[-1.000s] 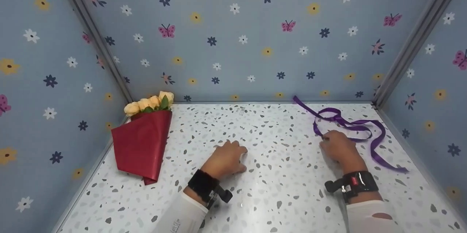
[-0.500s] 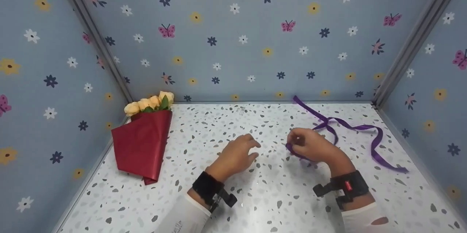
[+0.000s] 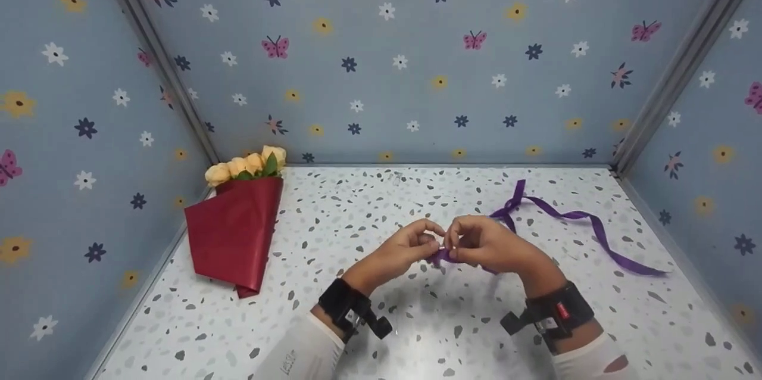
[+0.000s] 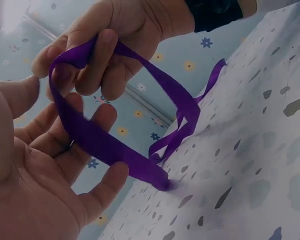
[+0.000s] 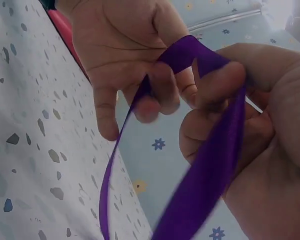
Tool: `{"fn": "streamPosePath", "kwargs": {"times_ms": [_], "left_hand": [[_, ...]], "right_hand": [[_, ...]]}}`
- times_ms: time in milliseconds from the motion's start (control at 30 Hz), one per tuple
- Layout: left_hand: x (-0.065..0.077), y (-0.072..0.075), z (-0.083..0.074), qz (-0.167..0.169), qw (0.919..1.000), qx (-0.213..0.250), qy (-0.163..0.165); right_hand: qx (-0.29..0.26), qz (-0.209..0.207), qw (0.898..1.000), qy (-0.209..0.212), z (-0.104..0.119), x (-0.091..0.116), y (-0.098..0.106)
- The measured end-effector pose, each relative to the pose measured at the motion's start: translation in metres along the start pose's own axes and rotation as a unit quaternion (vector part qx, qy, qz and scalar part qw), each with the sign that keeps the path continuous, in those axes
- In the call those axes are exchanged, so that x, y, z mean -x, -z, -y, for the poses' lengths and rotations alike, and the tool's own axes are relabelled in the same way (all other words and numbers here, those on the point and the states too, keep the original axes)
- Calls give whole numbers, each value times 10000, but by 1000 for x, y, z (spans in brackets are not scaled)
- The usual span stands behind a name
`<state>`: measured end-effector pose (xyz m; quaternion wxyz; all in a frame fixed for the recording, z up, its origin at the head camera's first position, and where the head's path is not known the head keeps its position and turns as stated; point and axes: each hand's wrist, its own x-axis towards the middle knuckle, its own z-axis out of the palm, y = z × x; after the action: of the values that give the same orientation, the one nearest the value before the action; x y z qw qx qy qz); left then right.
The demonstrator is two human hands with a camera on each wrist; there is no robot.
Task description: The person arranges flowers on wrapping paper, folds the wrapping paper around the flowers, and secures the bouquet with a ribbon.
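A long purple satin ribbon (image 3: 600, 235) trails over the right part of the speckled table and rises to both hands at the middle. My right hand (image 3: 497, 246) pinches it between thumb and fingers near one end; the wrist views show it arching from that pinch as a loop. Close beside, my left hand (image 3: 396, 254) has relaxed fingers along the hanging ribbon (image 4: 105, 147), its thumb apart from them in the left wrist view. The right wrist view shows the ribbon (image 5: 205, 170) twisting downward from the pinching fingers.
On the left of the table (image 3: 351, 201) lies a bouquet of cream-yellow roses (image 3: 241, 167) wrapped in red paper (image 3: 235, 231). Blue flower-patterned panels (image 3: 411, 58) enclose the back and sides. Each wrist wears a black strap with a camera.
My right hand has picked up the ribbon and carried it left to the middle, pulling its loops straighter. My left hand has moved right and up to meet it.
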<state>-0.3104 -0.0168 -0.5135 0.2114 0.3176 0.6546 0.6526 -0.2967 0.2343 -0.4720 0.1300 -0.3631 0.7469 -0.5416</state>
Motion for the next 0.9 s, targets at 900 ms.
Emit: {"fn": "streamPosePath", "kwargs": {"times_ms": [900], "left_hand": [[85,158,-20,-3298,7084,-5224,3413]], "right_hand": [[2096,-2786,8949,-2786,-18,109,134]]}}
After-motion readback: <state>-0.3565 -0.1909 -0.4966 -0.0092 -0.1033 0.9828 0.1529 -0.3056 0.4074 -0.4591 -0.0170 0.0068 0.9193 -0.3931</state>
